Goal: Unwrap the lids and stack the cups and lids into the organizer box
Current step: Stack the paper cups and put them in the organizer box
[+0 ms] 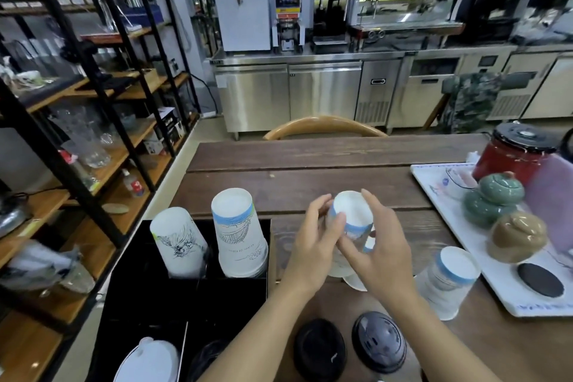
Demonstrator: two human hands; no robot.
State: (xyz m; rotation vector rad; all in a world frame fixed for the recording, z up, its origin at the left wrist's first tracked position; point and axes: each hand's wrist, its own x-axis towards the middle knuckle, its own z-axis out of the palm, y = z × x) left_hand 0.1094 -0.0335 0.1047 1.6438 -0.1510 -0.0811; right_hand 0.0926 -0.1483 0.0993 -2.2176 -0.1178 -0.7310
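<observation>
Both hands gripped a stack of paper cups (352, 220) above the tabletop (310, 183), right of the organizer box (186, 304): left hand (313, 245) on its side, right hand (378, 251) opposite. Light, thin, crushable, probably slippery in wrap; best held mid-wall, gently.

red kettle (513, 156), white tray (434, 192), green jars (493, 198)

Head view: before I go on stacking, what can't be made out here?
- Held cup stack: its lower part is covered by the left hand and right hand; the count is unreadable.
- White lids in the organizer box: cut off by the bottom edge.
- Black lids: whether wrap remains is too blurred to tell.
</observation>
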